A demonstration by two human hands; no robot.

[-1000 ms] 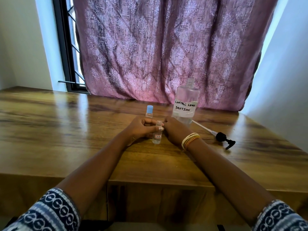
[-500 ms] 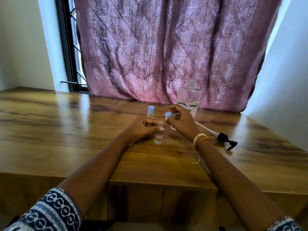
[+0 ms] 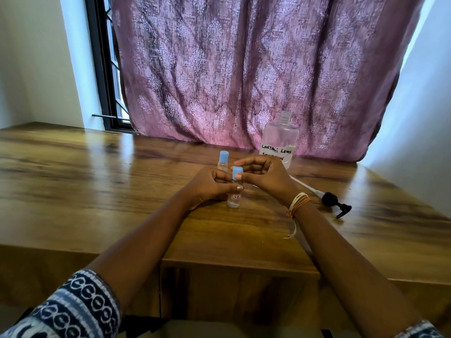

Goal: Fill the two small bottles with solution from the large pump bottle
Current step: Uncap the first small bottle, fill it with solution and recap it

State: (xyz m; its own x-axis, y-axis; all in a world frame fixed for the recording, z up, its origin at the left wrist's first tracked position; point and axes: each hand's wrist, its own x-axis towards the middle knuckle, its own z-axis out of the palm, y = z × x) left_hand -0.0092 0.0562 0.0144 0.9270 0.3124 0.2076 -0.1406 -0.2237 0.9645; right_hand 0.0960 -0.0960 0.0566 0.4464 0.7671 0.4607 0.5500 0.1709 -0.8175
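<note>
Leftmost, a capped small bottle [image 3: 223,161] stands on the counter [image 3: 97,181] just behind the left hand [image 3: 210,185], which grips a second small bottle [image 3: 234,197], clear with liquid and a small label. Above it, the right hand [image 3: 266,176] pinches its blue cap [image 3: 237,172]. Rightward stand the open large bottle [image 3: 279,142] and the removed pump [image 3: 334,202].

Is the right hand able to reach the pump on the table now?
Probably yes, once it lets go of the blue cap. The pump lies on the bare table just beside the right hand, nothing between.
</note>
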